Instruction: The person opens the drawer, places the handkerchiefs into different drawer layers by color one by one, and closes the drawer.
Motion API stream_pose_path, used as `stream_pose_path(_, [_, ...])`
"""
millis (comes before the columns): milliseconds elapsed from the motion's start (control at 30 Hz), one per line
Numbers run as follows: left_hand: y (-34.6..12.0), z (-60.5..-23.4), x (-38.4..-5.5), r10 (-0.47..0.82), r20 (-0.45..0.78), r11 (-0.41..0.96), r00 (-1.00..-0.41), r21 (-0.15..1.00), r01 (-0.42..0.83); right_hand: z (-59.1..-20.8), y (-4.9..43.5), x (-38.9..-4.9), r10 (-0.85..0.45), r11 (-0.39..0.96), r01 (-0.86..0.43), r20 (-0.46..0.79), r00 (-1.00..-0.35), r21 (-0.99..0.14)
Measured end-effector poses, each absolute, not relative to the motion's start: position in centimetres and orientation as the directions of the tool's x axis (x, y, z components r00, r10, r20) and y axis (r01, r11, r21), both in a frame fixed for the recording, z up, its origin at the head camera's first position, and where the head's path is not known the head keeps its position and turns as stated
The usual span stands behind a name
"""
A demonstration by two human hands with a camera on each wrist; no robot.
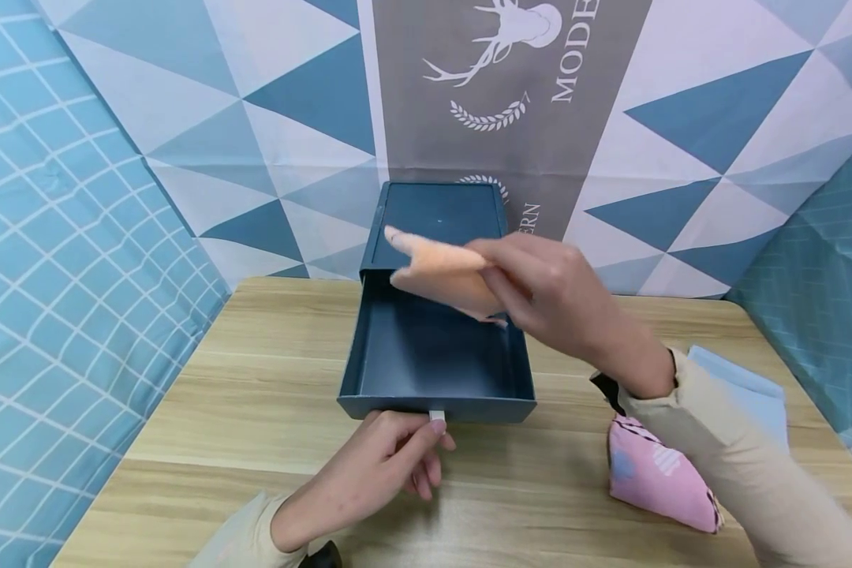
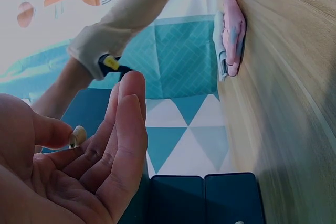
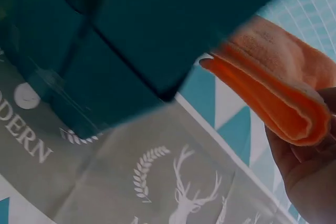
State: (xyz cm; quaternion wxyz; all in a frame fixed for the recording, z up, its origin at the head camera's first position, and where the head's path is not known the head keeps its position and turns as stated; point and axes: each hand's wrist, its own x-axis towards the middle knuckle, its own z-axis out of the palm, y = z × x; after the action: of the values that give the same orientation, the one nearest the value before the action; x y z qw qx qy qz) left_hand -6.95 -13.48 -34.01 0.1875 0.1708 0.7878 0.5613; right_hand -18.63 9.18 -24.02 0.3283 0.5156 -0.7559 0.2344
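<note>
Orange cloth hung over open drawer.
Right hand pinched it, left hand the tab; pink cloth lay at four o'clock, sleeve part-blocking blue cloth.

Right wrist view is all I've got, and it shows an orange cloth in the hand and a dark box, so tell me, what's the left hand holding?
Observer: The left hand pinches the pale tab on the front of the drawer.
Operator: What's on the table by the right arm?
Observer: A pink cloth lies on the table there.
Operator: Any other cloth nearby?
Observer: Yes, a light blue cloth, partly hidden by the right sleeve in the head view.
</note>
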Motion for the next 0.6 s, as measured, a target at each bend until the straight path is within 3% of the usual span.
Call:
stream_pose_path(133, [-13.5,-34.0,-7.0,0.481,-0.113,0.306,-0.869,0.951,0.046,-25.7,9.0,-17.8,-0.698,0.347,-0.938,0.671,-0.253,0.008])
stream_pose_path(333, [-13.5,-33.9,-7.2,0.483,-0.155,0.311,-0.862,0.950,0.003,-27.1,8.6,-16.5,-0.811,0.423,-0.906,0.436,-0.390,-0.024])
stream_pose_path(600, [-13.4,-34.0,-7.2,0.487,-0.160,0.316,-0.858,0.949,0.002,-27.1,7.5,-16.3,-0.843,0.508,-0.861,0.199,-0.500,-0.011])
